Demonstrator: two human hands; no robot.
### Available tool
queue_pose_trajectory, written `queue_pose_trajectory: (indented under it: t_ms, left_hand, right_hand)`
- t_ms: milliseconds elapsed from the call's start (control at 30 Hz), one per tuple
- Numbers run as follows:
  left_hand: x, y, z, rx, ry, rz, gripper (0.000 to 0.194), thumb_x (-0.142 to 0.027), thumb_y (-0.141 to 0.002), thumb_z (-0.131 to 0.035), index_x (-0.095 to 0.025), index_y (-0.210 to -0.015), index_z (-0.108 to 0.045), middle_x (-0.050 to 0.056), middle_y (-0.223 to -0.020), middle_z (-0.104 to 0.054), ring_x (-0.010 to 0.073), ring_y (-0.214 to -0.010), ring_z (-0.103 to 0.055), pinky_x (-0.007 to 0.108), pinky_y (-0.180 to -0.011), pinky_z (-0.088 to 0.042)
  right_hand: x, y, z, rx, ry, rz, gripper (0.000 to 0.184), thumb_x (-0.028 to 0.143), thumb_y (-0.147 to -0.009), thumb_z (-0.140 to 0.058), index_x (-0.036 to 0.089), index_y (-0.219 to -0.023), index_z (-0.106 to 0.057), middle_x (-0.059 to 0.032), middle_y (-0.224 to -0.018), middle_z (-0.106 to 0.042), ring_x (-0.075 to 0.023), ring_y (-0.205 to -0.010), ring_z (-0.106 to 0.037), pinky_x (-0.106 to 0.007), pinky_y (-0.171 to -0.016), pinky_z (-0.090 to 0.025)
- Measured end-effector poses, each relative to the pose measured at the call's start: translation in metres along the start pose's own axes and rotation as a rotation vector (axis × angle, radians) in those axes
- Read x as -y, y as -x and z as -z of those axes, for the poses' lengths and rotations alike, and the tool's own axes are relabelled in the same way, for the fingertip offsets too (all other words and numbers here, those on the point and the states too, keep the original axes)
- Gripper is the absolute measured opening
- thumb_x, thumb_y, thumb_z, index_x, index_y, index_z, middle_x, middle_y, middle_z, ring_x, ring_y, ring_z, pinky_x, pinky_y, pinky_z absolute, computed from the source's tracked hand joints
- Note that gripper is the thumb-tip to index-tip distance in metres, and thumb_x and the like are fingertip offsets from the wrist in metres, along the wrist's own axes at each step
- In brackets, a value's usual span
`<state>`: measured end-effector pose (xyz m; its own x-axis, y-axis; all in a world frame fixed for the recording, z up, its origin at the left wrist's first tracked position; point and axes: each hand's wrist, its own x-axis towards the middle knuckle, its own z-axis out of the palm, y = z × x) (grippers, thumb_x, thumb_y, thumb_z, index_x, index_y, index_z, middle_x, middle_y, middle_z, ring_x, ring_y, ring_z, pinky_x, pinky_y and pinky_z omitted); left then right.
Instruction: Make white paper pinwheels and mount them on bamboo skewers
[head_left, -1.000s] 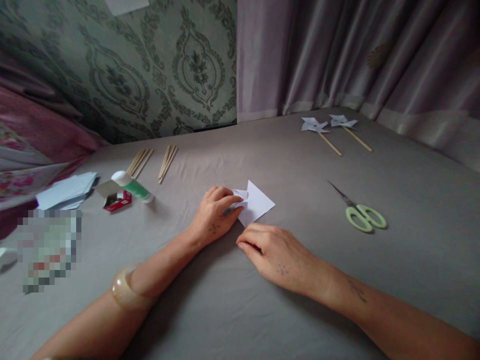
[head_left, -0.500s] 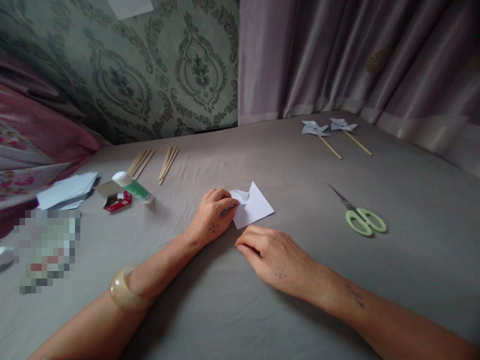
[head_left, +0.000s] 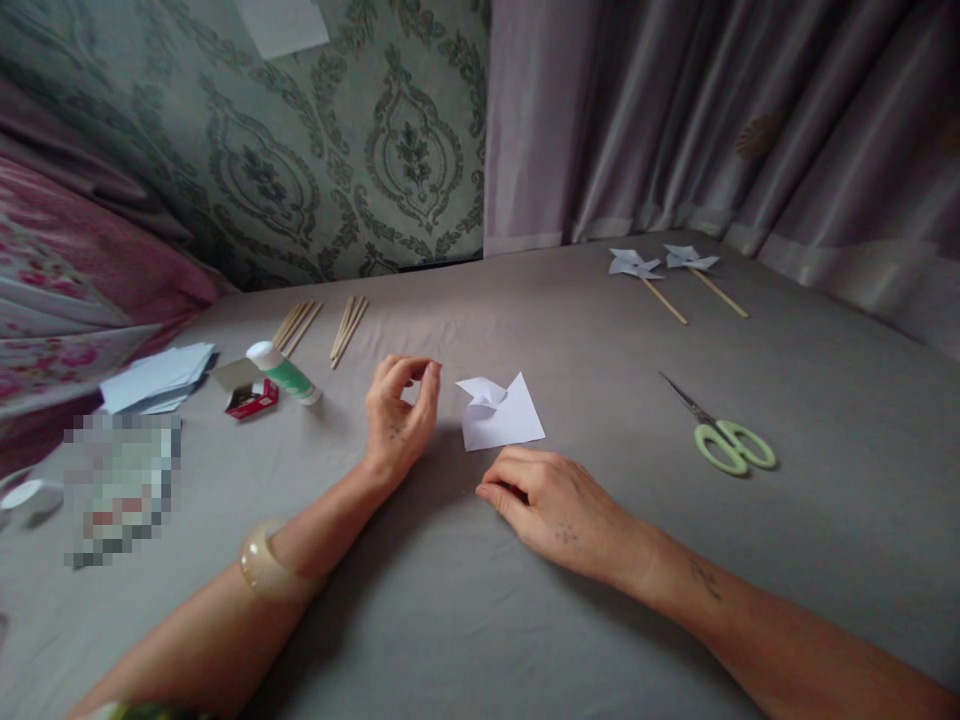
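A white square of paper (head_left: 505, 424) lies on the grey cloth, its upper-left part folded up into a curled point. To its left and apart from it, my left hand (head_left: 401, 415) is raised, thumb and fingertips brought together. A pale patch shows in the gap behind the thumb; I cannot make out what it is. Just below the paper, my right hand (head_left: 551, 505) rests on the cloth with its fingers closed in a pinch. Whatever those fingers may hold is hidden.
Green-handled scissors (head_left: 727, 440) lie right. Two paper pinwheels (head_left: 636, 264) on sticks are at the back right. Left are wooden sticks (head_left: 349, 330), a glue stick (head_left: 285, 373), a small red box (head_left: 253, 397), a stack of paper (head_left: 156, 380) and a blurred-out item (head_left: 127, 490).
My left hand has let go of the paper and moved left, up off it. The paper has turned slightly, its curled fold now exposed. My right hand has stayed nearly still.
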<state>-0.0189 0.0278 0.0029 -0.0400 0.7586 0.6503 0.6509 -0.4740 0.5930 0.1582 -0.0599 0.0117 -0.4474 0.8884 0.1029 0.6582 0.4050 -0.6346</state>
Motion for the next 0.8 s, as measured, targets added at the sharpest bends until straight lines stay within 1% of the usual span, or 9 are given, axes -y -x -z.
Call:
queue_pose_trajectory:
  t_ms: [67,167,233,300,400,500,600,700,800]
  left_hand:
    - [0.007,-0.005,0.003,-0.113,0.016,0.131,0.019,-0.032,-0.086,-0.052,-0.018,-0.076,-0.061,0.001,-0.071,-0.059,0.013,-0.069,-0.054,0.026,-0.066,-0.044]
    - [0.017,-0.011,0.004,-0.187,0.044,0.278,0.02,-0.033,-0.085,-0.052,-0.018,-0.073,-0.057,-0.001,-0.065,-0.055,0.012,-0.062,-0.05,0.025,-0.059,-0.041]
    - [0.021,-0.012,0.004,-0.196,0.051,0.308,0.02,-0.033,-0.084,-0.051,-0.019,-0.071,-0.056,-0.002,-0.062,-0.053,0.0118,-0.06,-0.048,0.024,-0.057,-0.039]
    - [0.022,-0.013,0.004,-0.203,0.046,0.304,0.02,-0.033,-0.084,-0.051,-0.019,-0.07,-0.054,-0.002,-0.061,-0.052,0.0116,-0.059,-0.047,0.024,-0.056,-0.038]
    - [0.022,-0.013,0.011,-0.227,0.039,0.297,0.018,-0.033,-0.082,-0.052,-0.019,-0.071,-0.055,-0.002,-0.063,-0.053,0.0116,-0.059,-0.048,0.024,-0.057,-0.039]
    - [0.029,-0.012,0.03,-0.254,0.024,0.306,0.017,-0.033,-0.079,-0.056,-0.018,-0.073,-0.058,-0.001,-0.066,-0.056,0.0127,-0.063,-0.052,0.025,-0.06,-0.041]
    - [0.042,-0.007,0.059,-0.301,0.009,0.332,0.018,-0.035,-0.075,-0.061,-0.017,-0.076,-0.061,0.0,-0.068,-0.058,0.0128,-0.064,-0.054,0.025,-0.061,-0.042]
    - [0.057,0.0,0.084,-0.318,0.0,0.387,0.022,-0.037,-0.071,-0.064,-0.016,-0.078,-0.062,0.0,-0.068,-0.059,0.0125,-0.061,-0.053,0.026,-0.06,-0.041]
    - [0.062,0.008,0.095,-0.281,-0.022,0.392,0.023,-0.039,-0.07,-0.065,-0.017,-0.077,-0.063,0.0,-0.068,-0.06,0.0134,-0.061,-0.054,0.026,-0.059,-0.041]
  right_hand:
    - [-0.001,-0.001,-0.002,-0.013,0.034,-0.007,0.02,0.028,-0.09,-0.056,0.018,-0.076,-0.067,-0.0022,-0.079,-0.067,-0.0141,-0.075,-0.059,-0.027,-0.07,-0.038]
    - [-0.002,-0.001,-0.005,-0.024,0.101,-0.002,0.029,0.034,-0.09,-0.057,0.017,-0.066,-0.06,-0.0014,-0.068,-0.062,-0.0133,-0.066,-0.055,-0.028,-0.062,-0.034]
    - [-0.003,-0.002,-0.006,-0.019,0.136,0.023,0.032,0.035,-0.09,-0.056,0.017,-0.064,-0.058,-0.0011,-0.065,-0.06,-0.0128,-0.063,-0.053,-0.028,-0.06,-0.032]
    - [-0.004,-0.001,-0.007,-0.013,0.161,0.057,0.032,0.035,-0.09,-0.054,0.017,-0.064,-0.057,-0.0009,-0.065,-0.06,-0.0123,-0.063,-0.052,-0.028,-0.06,-0.03]
    - [-0.004,-0.001,-0.007,-0.007,0.186,0.089,0.032,0.034,-0.091,-0.053,0.017,-0.064,-0.057,-0.0009,-0.067,-0.06,-0.012,-0.063,-0.051,-0.028,-0.06,-0.028]
    - [-0.003,-0.001,-0.006,-0.004,0.202,0.091,0.033,0.034,-0.091,-0.053,0.017,-0.063,-0.056,-0.0009,-0.066,-0.06,-0.012,-0.062,-0.05,-0.029,-0.059,-0.027]
    - [-0.002,-0.001,-0.005,-0.009,0.209,0.096,0.033,0.034,-0.091,-0.054,0.017,-0.062,-0.057,-0.0016,-0.066,-0.061,-0.0122,-0.061,-0.051,-0.029,-0.059,-0.027]
    - [-0.001,-0.002,-0.005,-0.013,0.212,0.094,0.032,0.033,-0.09,-0.055,0.017,-0.061,-0.057,-0.0023,-0.067,-0.062,-0.0127,-0.061,-0.051,-0.029,-0.058,-0.027]
    - [-0.002,-0.001,-0.006,-0.021,0.214,0.096,0.033,0.033,-0.09,-0.055,0.018,-0.061,-0.057,-0.0027,-0.067,-0.063,-0.0131,-0.061,-0.052,-0.029,-0.058,-0.027]
